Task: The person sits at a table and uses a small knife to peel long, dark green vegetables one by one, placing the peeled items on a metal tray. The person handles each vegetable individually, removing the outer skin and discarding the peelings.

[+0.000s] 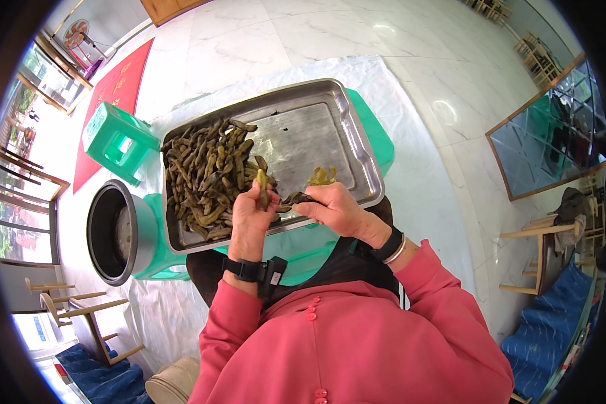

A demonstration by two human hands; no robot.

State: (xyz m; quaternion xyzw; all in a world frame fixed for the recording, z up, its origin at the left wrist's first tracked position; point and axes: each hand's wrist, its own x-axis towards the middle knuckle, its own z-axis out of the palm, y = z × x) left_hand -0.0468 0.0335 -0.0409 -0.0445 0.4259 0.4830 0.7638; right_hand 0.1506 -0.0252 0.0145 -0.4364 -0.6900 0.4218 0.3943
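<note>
A metal tray [303,131] lies before me, with a heap of brownish-green pods [202,177], seemingly bean pods, over its left side. My left hand [252,209] pinches a yellowish-green pod [262,189] upright between thumb and fingers, above the heap's near right edge. Beside it, my right hand [336,207] grips a dark, limp piece [299,198], either a pod or pod skin; its far end reaches towards the left fingers. Whether that piece joins the left hand's pod, I cannot tell. Yellow-green peelings [322,175] rest on the tray just beyond my right hand.
Green plastic shows under the tray [371,134]. On the left, a dark round tub [112,232] stands on green plastic, with a green stool [121,141] behind it. Pale sheeting [414,166] covers the floor. Wooden chairs [540,252] and a framed mirror-like panel [550,136] stand right.
</note>
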